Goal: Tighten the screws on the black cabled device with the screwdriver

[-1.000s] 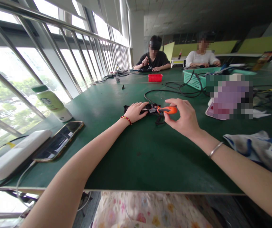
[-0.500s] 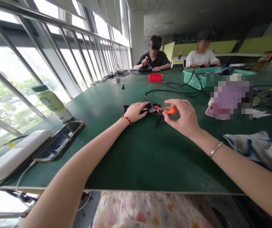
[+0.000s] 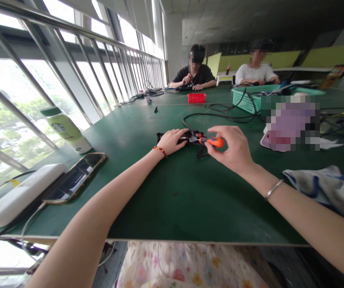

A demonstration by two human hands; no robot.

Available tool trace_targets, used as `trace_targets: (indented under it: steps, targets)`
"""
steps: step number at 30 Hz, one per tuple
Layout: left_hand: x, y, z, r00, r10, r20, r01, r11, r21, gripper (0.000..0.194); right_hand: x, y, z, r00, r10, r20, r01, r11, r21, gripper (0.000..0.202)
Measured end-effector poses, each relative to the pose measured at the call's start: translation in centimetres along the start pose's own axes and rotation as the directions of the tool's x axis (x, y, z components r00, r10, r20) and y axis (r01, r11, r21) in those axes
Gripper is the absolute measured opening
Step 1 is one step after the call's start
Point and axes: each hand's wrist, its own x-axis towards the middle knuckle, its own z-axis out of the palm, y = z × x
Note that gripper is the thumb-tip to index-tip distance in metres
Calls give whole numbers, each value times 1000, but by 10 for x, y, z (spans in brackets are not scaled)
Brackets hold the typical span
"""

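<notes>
My left hand [image 3: 173,142] lies over a black device [image 3: 161,137] on the green table, its fingers wrapped round the top and hiding much of it. The device has a few red bits inside and a black cable running off it. My right hand [image 3: 230,146] is curled round the orange and grey handle of a screwdriver [image 3: 215,141]. The thumb is at the handle's near side, while the index finger is raised apart from it. The screwdriver lies nearly level, its metal shaft pointing left into the device; the tip's exact contact cannot be seen.
A green-capped bottle [image 3: 65,130], a phone [image 3: 77,178] and a white power strip [image 3: 22,196] stand at left. A red basket [image 3: 196,98] and a teal basket [image 3: 245,100] with cables lie farther back. A cloth [image 3: 319,184] is at right. Two people sit across the table.
The screwdriver handle has turned a little, showing its orange and grey parts differently. Both my hands stay almost in the same place.
</notes>
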Motion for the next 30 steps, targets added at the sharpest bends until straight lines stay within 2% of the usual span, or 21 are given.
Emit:
trace_targets:
  steps: [3,8,15,20,22,26,30]
  targets:
    - [0,0,0,1000,6,1,-6,1000,1,51,1,-1,-1,999,33,3,-33,999,4,12]
    - [0,-1,1,1000,3,-1,-3,1000,5,50,1,0,-1,999,-30,-21,30,999,25,28]
    - [0,0,1,1000,9,-1,-9,1000,6,51,2,-11,-2,990,-15,138,19,999,-28,12]
    - [0,-1,1,1000,2,1,-2,1000,-8,50,3,-13,-5,997,5,77,-2,999,-36,27]
    - [0,-1,1,1000,0,3,0,1000,-10,50,3,-13,-6,996,0,87,3,999,-45,26]
    - [0,0,1,1000,-2,3,2,1000,-1,50,4,-15,-7,989,84,119,-77,995,-64,17]
    - [-1,1,0,1000,-3,10,3,1000,4,51,6,-16,-8,983,167,80,-161,984,-74,23]
